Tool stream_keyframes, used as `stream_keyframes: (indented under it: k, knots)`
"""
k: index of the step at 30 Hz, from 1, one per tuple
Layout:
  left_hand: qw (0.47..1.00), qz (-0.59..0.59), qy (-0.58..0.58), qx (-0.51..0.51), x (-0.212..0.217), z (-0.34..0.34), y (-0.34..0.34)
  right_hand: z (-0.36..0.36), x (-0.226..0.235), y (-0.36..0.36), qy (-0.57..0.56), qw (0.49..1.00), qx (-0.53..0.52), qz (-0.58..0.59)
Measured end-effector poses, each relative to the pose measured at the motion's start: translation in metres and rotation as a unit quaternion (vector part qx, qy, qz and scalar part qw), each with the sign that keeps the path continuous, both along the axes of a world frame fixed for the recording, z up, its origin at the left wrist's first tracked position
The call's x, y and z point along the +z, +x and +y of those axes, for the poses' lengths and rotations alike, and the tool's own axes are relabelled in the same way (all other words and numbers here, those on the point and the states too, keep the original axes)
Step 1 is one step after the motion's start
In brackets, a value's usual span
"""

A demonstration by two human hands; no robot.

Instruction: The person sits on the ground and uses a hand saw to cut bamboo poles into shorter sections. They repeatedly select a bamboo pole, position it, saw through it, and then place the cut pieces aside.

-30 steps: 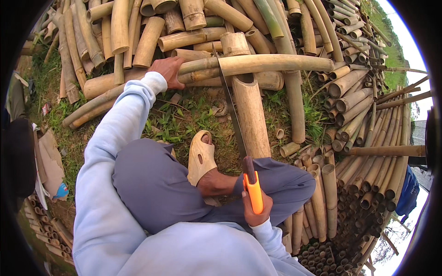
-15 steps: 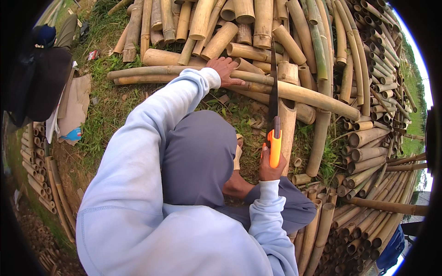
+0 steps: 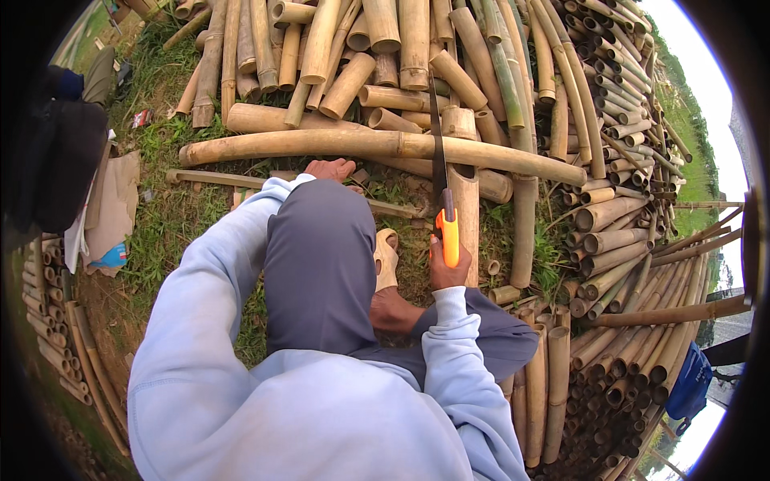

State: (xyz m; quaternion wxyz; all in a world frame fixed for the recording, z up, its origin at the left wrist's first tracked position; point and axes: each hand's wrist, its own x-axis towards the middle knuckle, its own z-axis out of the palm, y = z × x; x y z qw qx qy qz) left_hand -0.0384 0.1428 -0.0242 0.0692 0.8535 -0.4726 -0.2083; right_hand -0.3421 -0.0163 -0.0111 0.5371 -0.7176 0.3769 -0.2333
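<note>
Your right hand [image 3: 446, 266] is clamped around the orange-handled saw [image 3: 447, 207], which reaches across the long bamboo pole [image 3: 313, 145] lying over a thick bamboo piece [image 3: 467, 220], while your left hand [image 3: 330, 169] is near the pole, its grip impossible to tell.

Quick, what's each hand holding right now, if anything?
Left hand: near the long, curved tan bamboo pole; grip cannot be told.
Right hand: closed around the orange-handled, dark-bladed saw.
</note>
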Motion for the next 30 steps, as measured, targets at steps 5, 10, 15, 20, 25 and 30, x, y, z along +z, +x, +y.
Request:
stream_keyframes:
  k: [5,10,15,20,25,30]
  knots:
    - [0.985,-0.064,-0.159,0.032,-0.018,0.006,0.019,0.005,-0.007,0.001,-0.002,1.000,-0.006,-0.006]
    - [0.966,-0.199,-0.162,0.019,-0.020,-0.031,0.033,0.009,0.010,-0.001,0.033,0.999,-0.006,0.022]
    - [0.973,-0.220,-0.072,-0.008,-0.034,-0.059,0.056,0.004,0.019,-0.004,0.005,0.999,0.017,0.033]
    - [0.965,-0.227,-0.106,-0.079,-0.028,-0.061,0.049,0.014,0.066,-0.009,-0.046,0.998,-0.012,0.046]
    - [0.977,-0.186,-0.094,-0.042,-0.027,-0.062,0.039,0.016,0.072,-0.010,-0.102,0.994,-0.008,0.045]
    - [0.953,-0.263,-0.153,0.000,-0.036,-0.074,0.032,0.009,0.065,0.015,-0.065,0.997,-0.031,0.030]
